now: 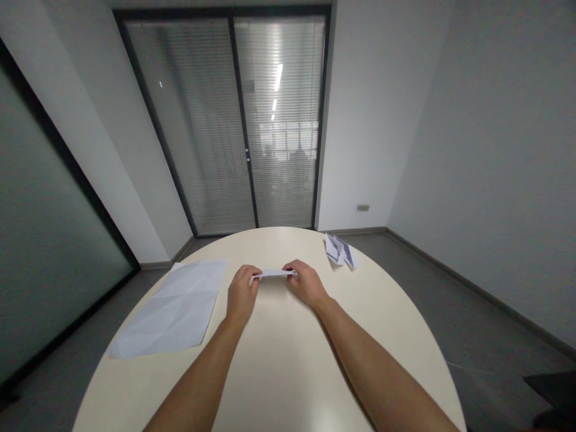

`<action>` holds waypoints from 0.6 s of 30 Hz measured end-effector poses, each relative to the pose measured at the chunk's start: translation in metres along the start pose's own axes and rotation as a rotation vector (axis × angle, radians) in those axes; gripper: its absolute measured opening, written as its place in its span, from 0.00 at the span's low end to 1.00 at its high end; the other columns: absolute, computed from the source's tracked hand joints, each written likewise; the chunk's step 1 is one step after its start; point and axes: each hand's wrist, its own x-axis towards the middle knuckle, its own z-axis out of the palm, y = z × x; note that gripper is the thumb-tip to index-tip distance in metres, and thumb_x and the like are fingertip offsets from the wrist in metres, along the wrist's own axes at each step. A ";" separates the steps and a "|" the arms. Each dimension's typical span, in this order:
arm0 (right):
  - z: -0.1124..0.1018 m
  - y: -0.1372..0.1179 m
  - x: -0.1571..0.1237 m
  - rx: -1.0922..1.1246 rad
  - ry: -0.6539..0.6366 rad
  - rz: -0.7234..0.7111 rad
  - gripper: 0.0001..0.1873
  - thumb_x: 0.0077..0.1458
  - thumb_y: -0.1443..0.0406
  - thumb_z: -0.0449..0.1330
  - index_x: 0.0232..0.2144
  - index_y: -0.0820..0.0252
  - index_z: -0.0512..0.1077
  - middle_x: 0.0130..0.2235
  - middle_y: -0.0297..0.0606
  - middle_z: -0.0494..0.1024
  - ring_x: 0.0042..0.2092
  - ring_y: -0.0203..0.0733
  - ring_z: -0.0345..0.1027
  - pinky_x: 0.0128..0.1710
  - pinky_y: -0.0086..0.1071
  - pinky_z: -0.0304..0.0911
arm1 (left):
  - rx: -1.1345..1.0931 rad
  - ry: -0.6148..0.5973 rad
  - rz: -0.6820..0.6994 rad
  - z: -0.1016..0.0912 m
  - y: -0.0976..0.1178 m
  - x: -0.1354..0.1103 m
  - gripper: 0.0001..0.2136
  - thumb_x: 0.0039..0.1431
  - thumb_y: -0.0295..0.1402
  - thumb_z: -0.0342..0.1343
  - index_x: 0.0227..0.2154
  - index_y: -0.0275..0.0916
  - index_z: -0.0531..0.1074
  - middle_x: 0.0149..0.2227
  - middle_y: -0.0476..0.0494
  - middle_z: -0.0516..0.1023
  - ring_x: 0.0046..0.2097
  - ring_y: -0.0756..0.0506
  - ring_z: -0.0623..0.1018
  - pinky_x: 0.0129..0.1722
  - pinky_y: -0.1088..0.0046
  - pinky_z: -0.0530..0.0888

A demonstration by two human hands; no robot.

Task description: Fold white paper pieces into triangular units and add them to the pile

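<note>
Between my two hands a narrow strip of folded white paper (273,273) is stretched level, near the middle of the table and seen almost edge-on. My left hand (243,290) pinches its left end, fingers closed. At the right end, my right hand (306,281) grips it between thumb and fingers. A faint shadow lies below the paper; whether it touches the table I cannot tell. Left of my left hand, creased white paper sheets (175,312) lie flat. Folded paper pieces (340,251) rest beyond my right hand.
The round cream table (279,372) has its curved far edge just past the hands. Behind it stands a glass door (252,132) with blinds in a black frame. A grey wall (495,150) rises on the right, and a dark object (553,390) shows at lower right.
</note>
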 end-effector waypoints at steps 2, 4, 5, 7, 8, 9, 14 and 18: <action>0.000 0.001 0.000 -0.019 -0.032 -0.035 0.17 0.52 0.76 0.56 0.41 0.57 0.77 0.43 0.39 0.80 0.45 0.42 0.72 0.48 0.33 0.64 | -0.016 -0.007 -0.022 0.000 -0.002 0.000 0.09 0.59 0.23 0.51 0.36 0.42 0.73 0.40 0.44 0.77 0.45 0.44 0.76 0.47 0.67 0.73; 0.000 0.002 -0.001 -0.081 -0.076 -0.064 0.18 0.53 0.76 0.56 0.43 0.57 0.78 0.43 0.39 0.80 0.46 0.43 0.72 0.48 0.34 0.64 | 0.007 -0.023 -0.043 0.001 -0.003 -0.001 0.09 0.59 0.24 0.52 0.36 0.42 0.74 0.40 0.44 0.78 0.45 0.43 0.77 0.48 0.66 0.73; 0.000 0.002 0.000 -0.120 -0.093 -0.076 0.18 0.54 0.76 0.56 0.44 0.57 0.78 0.43 0.40 0.80 0.46 0.44 0.72 0.48 0.34 0.63 | 0.028 -0.027 -0.046 0.001 -0.004 -0.001 0.09 0.59 0.24 0.52 0.37 0.42 0.74 0.41 0.44 0.78 0.46 0.43 0.77 0.49 0.65 0.73; -0.001 0.003 0.000 -0.190 -0.116 -0.093 0.19 0.55 0.75 0.57 0.45 0.56 0.79 0.44 0.40 0.81 0.46 0.45 0.72 0.49 0.35 0.63 | 0.068 -0.029 -0.031 0.001 -0.003 -0.001 0.09 0.60 0.25 0.52 0.40 0.42 0.74 0.42 0.43 0.79 0.48 0.41 0.77 0.52 0.63 0.72; -0.001 0.004 0.001 -0.217 -0.121 -0.098 0.19 0.55 0.75 0.57 0.45 0.56 0.79 0.44 0.41 0.81 0.46 0.45 0.72 0.49 0.36 0.62 | 0.080 -0.033 -0.017 0.001 -0.002 -0.001 0.10 0.60 0.25 0.52 0.41 0.42 0.75 0.43 0.42 0.80 0.49 0.41 0.76 0.53 0.63 0.72; -0.002 0.004 0.001 -0.236 -0.125 -0.102 0.19 0.55 0.75 0.57 0.45 0.56 0.79 0.44 0.41 0.81 0.45 0.45 0.72 0.49 0.36 0.62 | 0.088 -0.043 -0.003 0.001 -0.001 -0.002 0.10 0.61 0.25 0.52 0.41 0.42 0.75 0.44 0.42 0.80 0.50 0.41 0.76 0.54 0.63 0.71; -0.001 0.004 0.001 -0.281 -0.168 -0.113 0.17 0.54 0.75 0.58 0.42 0.56 0.80 0.42 0.41 0.82 0.44 0.46 0.73 0.49 0.36 0.60 | 0.093 -0.182 -0.010 0.000 0.004 -0.003 0.11 0.63 0.27 0.51 0.43 0.43 0.76 0.45 0.44 0.82 0.49 0.42 0.79 0.53 0.65 0.71; 0.002 0.006 -0.001 -0.319 -0.205 -0.048 0.15 0.55 0.73 0.58 0.40 0.56 0.80 0.39 0.42 0.82 0.42 0.46 0.73 0.44 0.34 0.60 | 0.143 -0.293 -0.112 -0.001 0.006 -0.005 0.10 0.67 0.34 0.50 0.41 0.45 0.77 0.40 0.45 0.84 0.41 0.43 0.81 0.41 0.70 0.71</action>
